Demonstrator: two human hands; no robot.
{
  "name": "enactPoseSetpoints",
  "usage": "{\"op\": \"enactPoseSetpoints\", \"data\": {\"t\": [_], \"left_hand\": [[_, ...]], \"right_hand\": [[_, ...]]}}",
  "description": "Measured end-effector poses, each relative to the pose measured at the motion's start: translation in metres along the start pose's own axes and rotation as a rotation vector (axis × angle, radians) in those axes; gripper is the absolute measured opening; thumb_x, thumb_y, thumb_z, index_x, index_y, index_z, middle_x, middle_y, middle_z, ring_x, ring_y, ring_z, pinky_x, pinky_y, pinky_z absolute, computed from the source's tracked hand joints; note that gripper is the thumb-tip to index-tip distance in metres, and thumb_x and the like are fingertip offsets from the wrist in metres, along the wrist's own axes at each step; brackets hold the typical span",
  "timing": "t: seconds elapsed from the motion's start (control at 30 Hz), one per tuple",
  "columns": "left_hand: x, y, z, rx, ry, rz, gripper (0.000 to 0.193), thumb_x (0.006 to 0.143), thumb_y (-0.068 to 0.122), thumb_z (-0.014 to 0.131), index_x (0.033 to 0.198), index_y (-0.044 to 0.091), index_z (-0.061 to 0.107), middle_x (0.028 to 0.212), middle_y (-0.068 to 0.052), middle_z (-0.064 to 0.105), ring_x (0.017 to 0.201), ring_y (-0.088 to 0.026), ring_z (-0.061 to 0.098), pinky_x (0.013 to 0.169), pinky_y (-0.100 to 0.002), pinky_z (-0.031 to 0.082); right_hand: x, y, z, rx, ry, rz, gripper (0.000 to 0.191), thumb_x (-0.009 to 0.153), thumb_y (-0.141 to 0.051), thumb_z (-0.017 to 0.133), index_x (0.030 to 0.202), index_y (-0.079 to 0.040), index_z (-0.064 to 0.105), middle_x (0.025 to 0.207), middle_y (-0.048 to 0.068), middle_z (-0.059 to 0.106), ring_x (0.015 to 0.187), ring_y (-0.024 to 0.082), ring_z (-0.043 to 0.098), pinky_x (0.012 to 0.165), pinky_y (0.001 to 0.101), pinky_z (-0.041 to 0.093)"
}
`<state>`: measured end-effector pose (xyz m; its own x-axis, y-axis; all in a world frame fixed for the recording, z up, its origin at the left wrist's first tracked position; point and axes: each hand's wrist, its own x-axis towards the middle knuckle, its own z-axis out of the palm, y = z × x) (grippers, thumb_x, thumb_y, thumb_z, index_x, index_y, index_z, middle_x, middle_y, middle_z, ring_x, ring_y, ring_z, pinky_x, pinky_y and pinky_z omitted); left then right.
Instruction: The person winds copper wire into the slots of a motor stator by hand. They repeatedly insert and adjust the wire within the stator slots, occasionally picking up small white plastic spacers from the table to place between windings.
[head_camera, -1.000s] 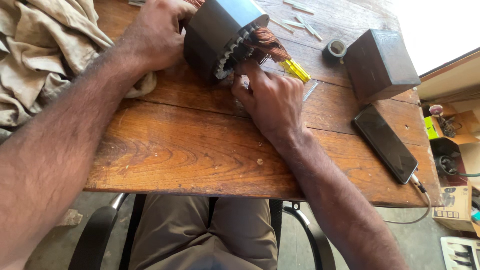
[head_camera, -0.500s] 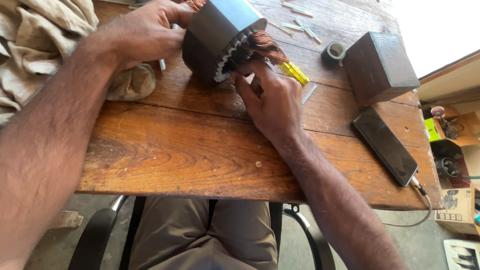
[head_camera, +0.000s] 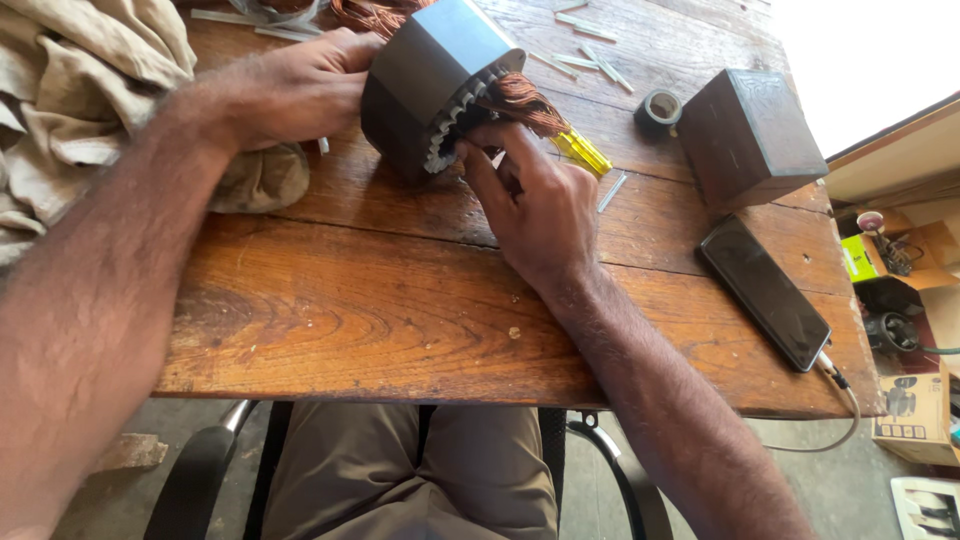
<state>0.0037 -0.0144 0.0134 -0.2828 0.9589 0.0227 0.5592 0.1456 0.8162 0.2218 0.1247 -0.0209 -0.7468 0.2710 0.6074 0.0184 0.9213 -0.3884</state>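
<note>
A dark grey motor stator (head_camera: 425, 75) lies tilted on a worn wooden table (head_camera: 370, 310), its slotted end facing me. Copper wire coils (head_camera: 522, 100) spill out of that end. My left hand (head_camera: 300, 90) grips the stator's outer shell from the left. My right hand (head_camera: 535, 200) rests in front of the open end, fingers pushed into the copper coils and slots. A yellow-handled tool (head_camera: 582, 152) lies just behind my right hand; whether the hand touches it I cannot tell.
A crumpled beige cloth (head_camera: 80, 110) covers the table's left. A dark box (head_camera: 748, 135) and a tape roll (head_camera: 660, 105) sit at right, a black phone (head_camera: 765, 290) with a cable near the front right edge. Pale strips (head_camera: 585, 55) lie scattered at the back.
The view has shifted slightly. My left hand has slid a little further around the stator's shell, and my right hand's fingers have moved up into the coils.
</note>
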Motion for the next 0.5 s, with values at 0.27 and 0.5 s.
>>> {"op": "enactPoseSetpoints", "data": {"t": [0.27,0.5], "left_hand": [[0.001,0.011,-0.004,0.093,-0.059,-0.103,0.062,0.094,0.055,0.046,0.147,0.022,0.053,0.141,-0.005,0.062,0.13,-0.019,0.056,0.11,-0.046,0.046],[0.014,0.014,-0.001,0.249,-0.069,-0.054,0.063,0.108,0.052,0.026,0.146,0.011,0.055,0.15,-0.016,0.051,0.14,-0.03,0.048,0.117,-0.054,0.04]], "right_hand": [[-0.001,-0.002,0.003,0.025,0.05,-0.102,0.014,0.109,-0.022,0.067,0.114,-0.009,0.068,0.084,0.008,0.077,0.072,0.016,0.078,0.06,0.0323,0.062],[0.0,-0.003,0.004,-0.01,0.051,-0.099,0.015,0.108,-0.023,0.067,0.114,-0.009,0.067,0.08,0.008,0.077,0.068,0.016,0.077,0.057,0.0324,0.06]]}}
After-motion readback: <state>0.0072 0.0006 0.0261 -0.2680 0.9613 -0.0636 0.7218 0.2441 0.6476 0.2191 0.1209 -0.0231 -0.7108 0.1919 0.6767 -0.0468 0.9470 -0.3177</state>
